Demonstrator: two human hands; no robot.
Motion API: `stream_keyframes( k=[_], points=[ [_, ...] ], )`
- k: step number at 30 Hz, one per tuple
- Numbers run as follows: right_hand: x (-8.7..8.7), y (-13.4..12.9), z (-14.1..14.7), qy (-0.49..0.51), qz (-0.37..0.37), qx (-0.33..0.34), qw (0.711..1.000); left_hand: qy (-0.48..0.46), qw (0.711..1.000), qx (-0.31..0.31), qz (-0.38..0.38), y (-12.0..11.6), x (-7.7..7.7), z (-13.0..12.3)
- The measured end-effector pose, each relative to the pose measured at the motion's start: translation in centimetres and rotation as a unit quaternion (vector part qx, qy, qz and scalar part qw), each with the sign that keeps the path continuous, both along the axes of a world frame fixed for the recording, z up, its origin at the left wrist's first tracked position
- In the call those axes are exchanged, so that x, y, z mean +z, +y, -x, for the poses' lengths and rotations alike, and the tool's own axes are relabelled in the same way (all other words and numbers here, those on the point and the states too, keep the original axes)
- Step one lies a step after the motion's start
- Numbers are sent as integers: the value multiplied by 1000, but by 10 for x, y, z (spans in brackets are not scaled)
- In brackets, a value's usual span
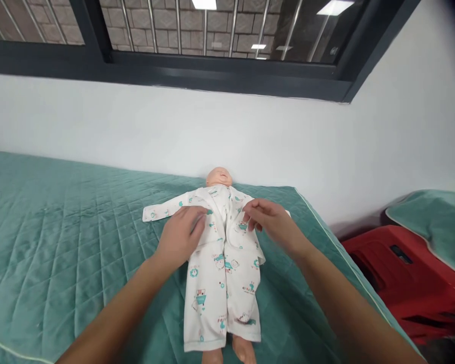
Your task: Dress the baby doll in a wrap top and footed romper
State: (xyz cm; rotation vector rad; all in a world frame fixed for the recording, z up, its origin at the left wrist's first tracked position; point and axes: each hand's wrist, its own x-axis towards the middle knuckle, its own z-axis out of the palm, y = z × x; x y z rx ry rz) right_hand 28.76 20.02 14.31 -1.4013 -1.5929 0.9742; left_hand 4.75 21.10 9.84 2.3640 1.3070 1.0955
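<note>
A baby doll point(219, 177) lies on its back, head toward the wall and bare feet toward me. It is dressed in a white long-sleeved top point(216, 194) and matching white trousers point(205, 293), both printed with small teal and red figures. The top's front edges meet down the middle. Over the left side of the top hovers my left hand point(182, 233), thumb and fingers apart. My right hand point(269, 218) is over the other side, its fingers loosely bent and spread, hiding most of that sleeve. I see nothing held in either hand.
A quilted teal cover point(79, 242) spreads under the doll, its piped edge running down the right. Beyond that edge stand red plastic stools point(413, 283), partly under teal cloth point(436, 222). A white wall point(155, 131) and a dark-framed barred window point(220, 71) are behind.
</note>
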Motion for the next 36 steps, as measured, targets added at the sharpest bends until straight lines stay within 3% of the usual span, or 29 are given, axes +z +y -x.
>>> stream_keyframes(
  k=[2, 5, 8, 10, 13, 16, 23, 27, 32, 36],
  points=[
    [-4, 23, 1, 13, -29, -76, 997, 9, 999, 38, 5, 16, -4, -5],
    [-7, 62, 11, -40, -81, -167, 982, -4, 1000, 0, 29, 33, 1, -22],
    [-12, 94, 24, -149, -99, -203, 963, -53, 994, -63, 68, 46, 9, -33],
    [-18, 106, 30, -214, -81, -205, 952, -126, 986, -52, 96, 57, 9, -31],
    [-29, 110, 34, -241, -56, -202, 948, -236, 962, 41, 131, 80, 4, -25],
    [-35, 109, 31, -204, -38, -191, 959, -216, 959, 97, 153, 105, 5, -29],
    [-33, 111, 9, -104, -6, -143, 984, -48, 973, 80, 213, 137, 19, -60],
    [-32, 117, 4, 0, 23, -96, 995, -90, 974, 87, 186, 138, 14, -61],
    [-37, 121, 21, 68, -40, -158, 984, -208, 959, 84, 173, 134, 15, -65],
    [-38, 119, 30, 92, -51, -154, 983, -221, 957, 66, 176, 131, 18, -70]
  ],
)
